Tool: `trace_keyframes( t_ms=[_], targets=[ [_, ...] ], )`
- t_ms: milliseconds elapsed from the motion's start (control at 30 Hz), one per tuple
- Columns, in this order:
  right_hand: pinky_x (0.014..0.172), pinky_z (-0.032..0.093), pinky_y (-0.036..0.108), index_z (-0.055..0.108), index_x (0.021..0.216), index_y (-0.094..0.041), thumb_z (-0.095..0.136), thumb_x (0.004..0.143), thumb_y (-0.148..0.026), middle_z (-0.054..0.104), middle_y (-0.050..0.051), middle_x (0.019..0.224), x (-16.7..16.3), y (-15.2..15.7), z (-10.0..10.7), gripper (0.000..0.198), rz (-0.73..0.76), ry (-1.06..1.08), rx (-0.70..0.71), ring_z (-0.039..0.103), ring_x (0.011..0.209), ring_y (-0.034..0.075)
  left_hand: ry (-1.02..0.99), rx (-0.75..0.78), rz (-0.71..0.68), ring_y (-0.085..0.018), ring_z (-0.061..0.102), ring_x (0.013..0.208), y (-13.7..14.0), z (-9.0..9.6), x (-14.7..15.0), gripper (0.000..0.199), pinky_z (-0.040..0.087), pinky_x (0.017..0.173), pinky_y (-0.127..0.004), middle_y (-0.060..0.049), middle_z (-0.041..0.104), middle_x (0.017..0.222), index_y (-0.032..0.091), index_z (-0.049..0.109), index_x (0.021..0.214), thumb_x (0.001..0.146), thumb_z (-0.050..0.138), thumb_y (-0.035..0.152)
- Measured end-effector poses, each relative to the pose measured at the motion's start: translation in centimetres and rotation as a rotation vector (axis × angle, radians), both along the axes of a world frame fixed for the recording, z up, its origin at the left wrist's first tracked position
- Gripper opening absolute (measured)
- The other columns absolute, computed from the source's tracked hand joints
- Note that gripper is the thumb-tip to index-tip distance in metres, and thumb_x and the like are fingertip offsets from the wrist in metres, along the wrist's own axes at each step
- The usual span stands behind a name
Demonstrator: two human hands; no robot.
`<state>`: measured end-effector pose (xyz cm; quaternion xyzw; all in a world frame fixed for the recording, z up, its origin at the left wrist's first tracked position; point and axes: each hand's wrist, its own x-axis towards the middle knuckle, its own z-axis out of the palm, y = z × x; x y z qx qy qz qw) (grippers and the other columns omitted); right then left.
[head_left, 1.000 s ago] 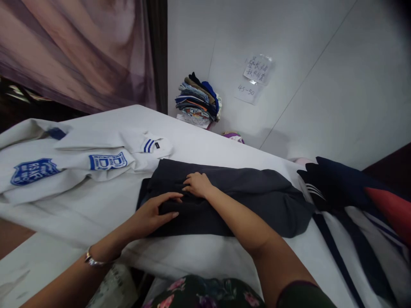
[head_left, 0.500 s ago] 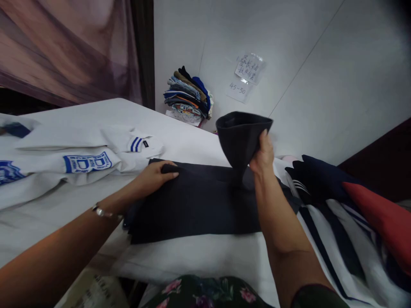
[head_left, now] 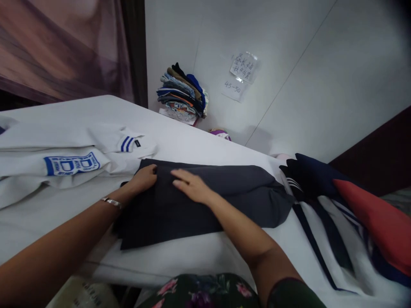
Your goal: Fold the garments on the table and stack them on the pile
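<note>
A pair of dark trousers [head_left: 205,214] lies folded lengthwise across the white table in front of me. My left hand [head_left: 145,177] is closed on the far left end of the cloth, with its fingers curled at the edge. On top of the trousers, just right of the left one, my right hand [head_left: 192,186] lies flat with fingers stretched out and holds nothing. The right end of the trousers is bunched and creased. Left of them a white shirt [head_left: 105,147] with blue stripes and blue lettering is spread out.
Several garments overlap on the right, among them a red one [head_left: 372,218]. A stack of folded clothes [head_left: 183,92] stands beyond the table's far edge. Handwritten paper signs [head_left: 244,67] hang on the pale wall. A purplish curtain [head_left: 64,47] hangs at the far left.
My right hand has let go of the raised trouser leg, which now lies down on the table. That hand has moved left and down onto the cloth. My left hand stays at the left end.
</note>
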<state>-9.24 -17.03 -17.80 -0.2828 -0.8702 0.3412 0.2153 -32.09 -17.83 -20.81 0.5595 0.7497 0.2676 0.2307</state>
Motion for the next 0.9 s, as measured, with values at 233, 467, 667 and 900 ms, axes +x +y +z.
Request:
trace_keyframes(
  t_ms=[233,467,667,900],
  targets=[
    [0.123,0.022,0.052,0.044,0.147,-0.021,0.045,0.099,-0.054,0.035,0.013,0.16,-1.5,-2.4,-4.4,0.058,0.065,-0.43,0.324,0.023,0.152,0.026,0.045,0.063,0.048,-0.032,0.066,0.11,-0.7,0.8,0.6,0.046,0.051,0.098,-0.041,-0.013,0.072,0.117,0.018,0.068,0.107,0.082,0.045,0.049],
    [0.123,0.018,0.05,0.061,0.132,-0.029,0.054,0.097,-0.041,0.045,0.007,0.155,3.3,0.0,-0.3,0.038,-0.129,-0.139,0.278,0.028,0.15,0.02,0.401,0.24,-0.319,-0.034,0.039,0.143,-3.2,-0.6,3.4,0.055,0.028,0.118,-0.053,-0.015,0.049,0.151,0.017,0.061,0.131,0.086,0.046,0.046],
    [0.121,0.014,0.058,0.053,0.142,-0.025,0.049,0.098,-0.043,0.036,0.012,0.16,9.9,3.7,-0.7,0.047,-0.522,-0.359,0.371,0.021,0.152,0.028,0.48,0.109,-0.383,-0.033,0.032,0.147,-3.6,-3.2,3.0,0.057,0.024,0.118,-0.055,-0.014,0.045,0.154,0.016,0.059,0.136,0.091,0.04,0.044],
    [0.12,0.021,0.054,0.045,0.149,-0.02,0.035,0.102,-0.047,0.035,0.013,0.16,11.6,3.5,-6.5,0.055,-0.551,-0.717,0.271,0.028,0.15,0.03,0.46,0.066,-0.396,-0.031,0.031,0.148,-4.2,-2.4,3.5,0.057,0.021,0.119,-0.053,-0.014,0.042,0.156,0.016,0.055,0.14,0.093,0.041,0.045]
  ],
)
